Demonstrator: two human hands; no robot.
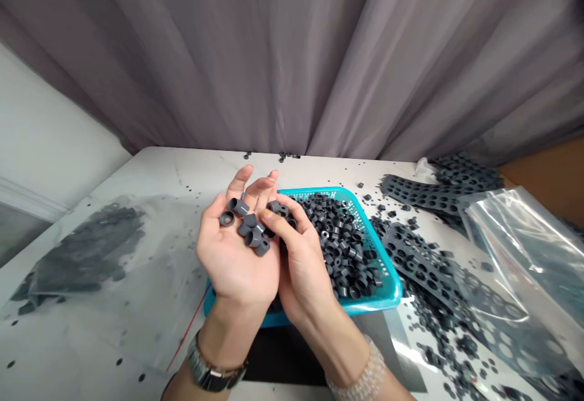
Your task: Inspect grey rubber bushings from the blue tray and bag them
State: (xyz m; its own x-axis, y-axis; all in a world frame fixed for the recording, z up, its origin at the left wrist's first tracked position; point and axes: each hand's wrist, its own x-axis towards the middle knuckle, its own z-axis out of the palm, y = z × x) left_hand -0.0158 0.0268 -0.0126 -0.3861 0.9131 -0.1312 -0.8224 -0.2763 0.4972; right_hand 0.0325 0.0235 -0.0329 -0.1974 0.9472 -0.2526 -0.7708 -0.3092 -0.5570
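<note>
My left hand (235,249) is held palm up above the left end of a turquoise basket (387,273). Several small grey plastic rings (250,226) lie in the cupped palm, its fingers stretched out. My right hand (303,261) lies against it from the right. Its thumb and fingertips are curled round grey rings (278,209) at the edge of the left palm. The basket is heaped with many more grey rings (344,243).
Clear plastic bags of dark parts (86,255) lie on the left of the white table. Punched grey rubber sheets (433,267) and loose bits are scattered on the right, beside another clear bag (524,237). A grey curtain hangs behind.
</note>
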